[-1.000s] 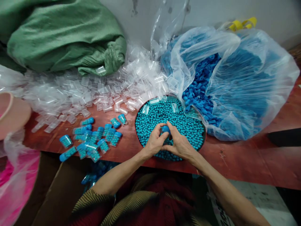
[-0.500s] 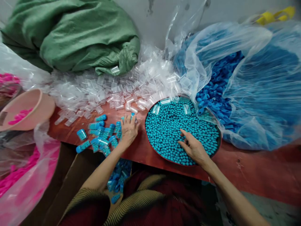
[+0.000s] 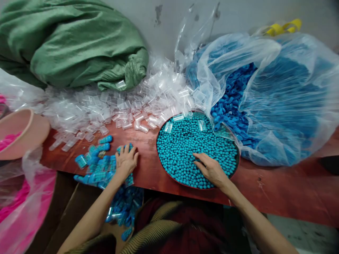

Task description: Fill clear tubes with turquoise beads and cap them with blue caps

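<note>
Red-painted table [image 3: 278, 192] ran the full width, its front edge just before the person's lap. Clear bag [image 3: 293, 102] slumped at the right, open toward the middle, spilling small blue parts. Green cloth bundle [image 3: 84, 49] sat back left, behind and partly over a long heap of clear tubes [image 3: 92, 109]. Pink basin [image 3: 39, 127] stood at the far left. Round tray [image 3: 237, 165] lay at centre, full of beads, a few loose clear tubes on top.

Left hand [image 3: 126, 161]: palm down, fingers spread over the right end of the filled tubes [image 3: 100, 167], which lay in a cluster at the table's front edge. Whether it gripped any, could not tell. More blue-capped tubes showed below the edge. Right hand [image 3: 212, 171]: low over the tray, thumb and forefinger slightly parted, nothing seen between them; contact with the beads [image 3: 180, 151] unclear.

Step in hand, as judged: gathering the filled tubes. Next move probably called for a flat, sideways push with the left hand, keeping strays together and clear of the tray.
</note>
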The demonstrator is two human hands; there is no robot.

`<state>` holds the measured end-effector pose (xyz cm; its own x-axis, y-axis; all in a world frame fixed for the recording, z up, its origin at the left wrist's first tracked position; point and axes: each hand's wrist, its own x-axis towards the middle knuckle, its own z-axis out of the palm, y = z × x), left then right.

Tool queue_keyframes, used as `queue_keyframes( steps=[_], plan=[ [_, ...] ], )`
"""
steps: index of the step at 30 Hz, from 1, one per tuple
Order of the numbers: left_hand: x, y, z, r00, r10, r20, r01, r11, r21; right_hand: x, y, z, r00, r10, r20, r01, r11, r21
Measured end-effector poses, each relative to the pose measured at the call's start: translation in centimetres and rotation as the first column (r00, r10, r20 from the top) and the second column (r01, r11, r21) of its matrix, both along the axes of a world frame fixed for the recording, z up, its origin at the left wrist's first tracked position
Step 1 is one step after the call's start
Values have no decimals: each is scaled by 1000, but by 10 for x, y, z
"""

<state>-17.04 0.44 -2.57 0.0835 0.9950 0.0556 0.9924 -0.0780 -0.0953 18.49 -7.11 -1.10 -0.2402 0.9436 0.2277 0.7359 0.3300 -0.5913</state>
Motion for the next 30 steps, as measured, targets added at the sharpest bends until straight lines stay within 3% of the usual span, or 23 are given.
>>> queue_keyframes(
  steps=[6,10,12,15,19,21,24,28,30],
  plan=[
    [-59,-41,-6,998,63,-18,-61,993,99,2,1,6,999,16,50,-19,998,65],
    [-71,-60,2,979,150,140,-182,948,260,5,2,14,958,198,207,-219,973,80],
    [-55,-59,12,952,112,285,-204,927,315,3,1,17,916,319,244,-338,940,39],
    [-6,-46,28,872,-42,488,-150,926,347,-3,3,20,819,488,303,-504,863,-28],
    [76,-14,43,671,-293,681,11,922,387,-9,25,16,692,603,397,-649,761,-24],
    [106,7,45,576,-339,744,44,922,385,-10,43,11,661,609,438,-681,732,8],
    [128,43,42,509,-279,814,-58,932,356,-9,66,2,695,542,472,-641,765,65],
    [125,91,30,456,21,890,-287,950,125,-4,82,0,806,397,439,-494,860,129],
    [122,111,23,400,126,908,-301,954,0,0,91,9,864,326,383,-414,894,172]
  ],
)
